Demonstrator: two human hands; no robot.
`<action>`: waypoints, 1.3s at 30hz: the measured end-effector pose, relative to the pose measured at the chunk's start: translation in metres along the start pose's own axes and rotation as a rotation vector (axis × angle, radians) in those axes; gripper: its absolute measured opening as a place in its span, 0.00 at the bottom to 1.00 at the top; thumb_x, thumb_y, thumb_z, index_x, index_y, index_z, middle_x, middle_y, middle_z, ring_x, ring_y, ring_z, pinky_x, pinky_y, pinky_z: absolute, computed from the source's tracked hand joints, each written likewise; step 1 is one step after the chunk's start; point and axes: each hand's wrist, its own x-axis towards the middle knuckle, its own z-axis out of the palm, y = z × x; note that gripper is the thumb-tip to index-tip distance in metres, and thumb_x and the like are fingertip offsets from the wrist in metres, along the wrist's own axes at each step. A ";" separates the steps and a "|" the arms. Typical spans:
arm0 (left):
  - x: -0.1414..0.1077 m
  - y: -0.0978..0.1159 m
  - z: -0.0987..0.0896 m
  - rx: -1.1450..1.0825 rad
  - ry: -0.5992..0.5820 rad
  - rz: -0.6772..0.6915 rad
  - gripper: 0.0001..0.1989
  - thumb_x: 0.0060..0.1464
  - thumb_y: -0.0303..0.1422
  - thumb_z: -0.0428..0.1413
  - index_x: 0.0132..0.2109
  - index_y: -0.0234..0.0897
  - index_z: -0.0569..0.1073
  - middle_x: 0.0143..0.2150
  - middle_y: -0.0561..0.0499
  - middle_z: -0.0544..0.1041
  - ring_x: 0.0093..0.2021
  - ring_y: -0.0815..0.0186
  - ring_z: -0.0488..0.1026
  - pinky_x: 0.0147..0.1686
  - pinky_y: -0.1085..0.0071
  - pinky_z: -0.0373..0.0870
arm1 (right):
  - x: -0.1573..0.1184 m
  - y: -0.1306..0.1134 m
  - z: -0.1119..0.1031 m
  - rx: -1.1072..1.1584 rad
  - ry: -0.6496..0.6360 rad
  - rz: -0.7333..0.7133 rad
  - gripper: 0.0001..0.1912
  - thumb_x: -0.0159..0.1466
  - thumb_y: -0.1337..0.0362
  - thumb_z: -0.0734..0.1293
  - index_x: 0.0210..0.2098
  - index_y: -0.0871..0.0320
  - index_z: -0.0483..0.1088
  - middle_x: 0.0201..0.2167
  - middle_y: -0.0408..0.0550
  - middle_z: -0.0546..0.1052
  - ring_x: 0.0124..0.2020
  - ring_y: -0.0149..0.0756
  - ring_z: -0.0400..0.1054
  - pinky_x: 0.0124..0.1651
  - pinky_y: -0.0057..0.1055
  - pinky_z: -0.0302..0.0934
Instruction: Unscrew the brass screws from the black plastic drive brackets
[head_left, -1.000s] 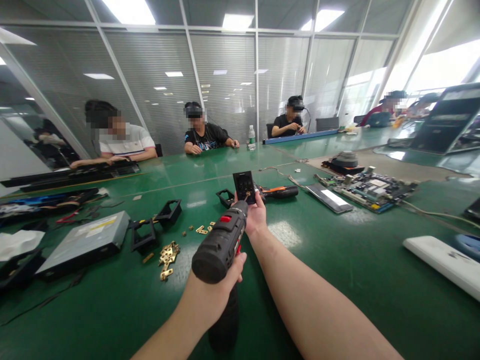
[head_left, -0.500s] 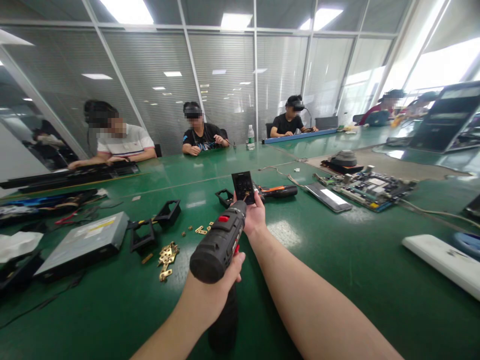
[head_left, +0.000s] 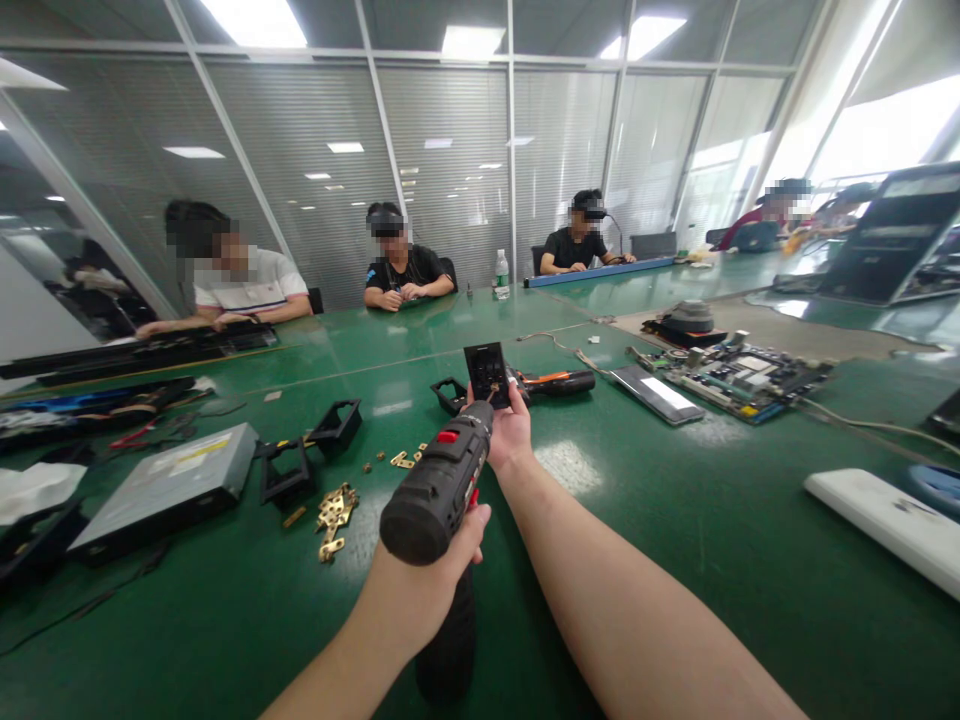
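A black cordless drill (head_left: 431, 490) is gripped by the handle in my left hand (head_left: 450, 565), with its body tilted up and away from me. My right hand (head_left: 511, 428) holds up a small black plastic housing (head_left: 486, 370) by its lower edges. The drill's bit points at the lower part of the housing, where a small brass-coloured piece shows; whether the tip touches it I cannot tell. Left of the drill lie a heap of brass brackets (head_left: 335, 515) and several loose ones. Two black plastic frames (head_left: 336, 427) stand behind them.
A silver optical drive (head_left: 172, 490) lies at left. Behind my right hand are another black frame (head_left: 448, 395) and a black-orange tool (head_left: 559, 383). To the right sit a flat grey device (head_left: 656, 393), a circuit board (head_left: 750, 375) and a white bar-shaped object (head_left: 885, 525). Co-workers sit across the table.
My hands, the drill and the housing have stayed nearly still. Across the table, the middle co-worker's raised hand has come down to meet the other hand.
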 end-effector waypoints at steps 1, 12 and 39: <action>0.000 -0.001 0.000 0.000 0.005 0.005 0.12 0.55 0.44 0.62 0.32 0.40 0.76 0.25 0.51 0.79 0.28 0.58 0.79 0.36 0.61 0.78 | 0.000 0.000 0.000 -0.002 0.000 0.001 0.17 0.71 0.49 0.64 0.46 0.55 0.76 0.38 0.48 0.85 0.45 0.44 0.79 0.56 0.50 0.72; 0.001 -0.011 0.002 -0.003 0.035 0.037 0.13 0.57 0.44 0.61 0.31 0.40 0.76 0.23 0.52 0.78 0.27 0.59 0.77 0.35 0.62 0.77 | -0.003 0.000 0.006 0.048 0.028 0.034 0.21 0.76 0.51 0.57 0.47 0.56 0.76 0.39 0.49 0.85 0.44 0.41 0.79 0.55 0.44 0.72; 0.001 -0.001 0.000 0.012 0.012 0.003 0.13 0.55 0.44 0.61 0.31 0.40 0.75 0.24 0.51 0.78 0.29 0.58 0.78 0.37 0.60 0.77 | -0.002 -0.001 0.002 -0.011 0.010 0.024 0.17 0.71 0.49 0.64 0.45 0.56 0.76 0.38 0.48 0.85 0.44 0.44 0.78 0.56 0.48 0.71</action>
